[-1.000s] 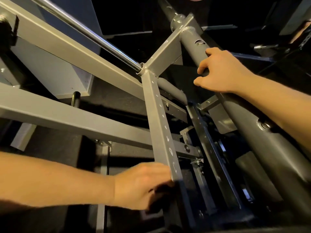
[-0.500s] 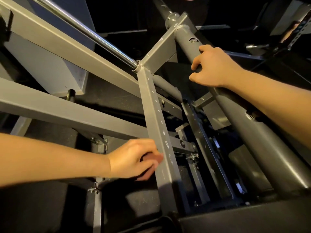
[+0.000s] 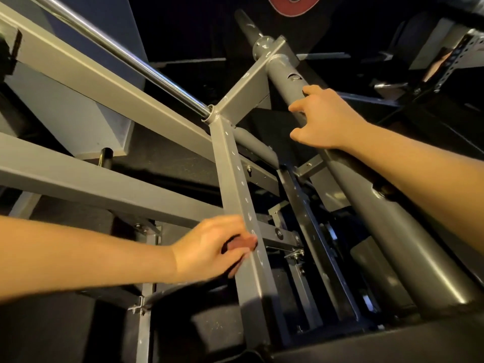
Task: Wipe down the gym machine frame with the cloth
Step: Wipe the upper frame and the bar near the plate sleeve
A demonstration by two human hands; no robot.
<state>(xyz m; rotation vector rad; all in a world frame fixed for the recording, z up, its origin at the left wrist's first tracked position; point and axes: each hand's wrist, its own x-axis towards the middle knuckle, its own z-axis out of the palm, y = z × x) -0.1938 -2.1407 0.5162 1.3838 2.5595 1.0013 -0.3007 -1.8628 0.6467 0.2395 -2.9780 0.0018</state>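
I see the cloth (image 3: 242,244) as a small reddish-brown wad, mostly hidden inside my left hand (image 3: 207,248). The fingers and thumb curl round it, so only a bit of it pokes out. The hand presses the cloth against the left face of a square grey post (image 3: 235,174), which has a row of holes down it. That post belongs to the gym frame (image 3: 91,184) and runs from a welded joint higher up down toward the bottom of the view. The cloth touches it at about the lower middle, just below where a flat grey beam crosses behind it.

My left forearm comes in from the left edge, under that beam. A second grey beam (image 3: 91,74) slants above it, and a shiny chrome bar (image 3: 131,56) runs alongside that one into the same joint.

To the right, my right hand (image 3: 327,119) is on a thick round grey tube (image 3: 392,231), fingers curled over it in a grip, well apart from the left hand. The tube slopes down to the lower right.

Between the post and the tube I make out darker brackets and bolts, too dim to tell apart. A black pad (image 3: 392,344) lies along the bottom right edge.
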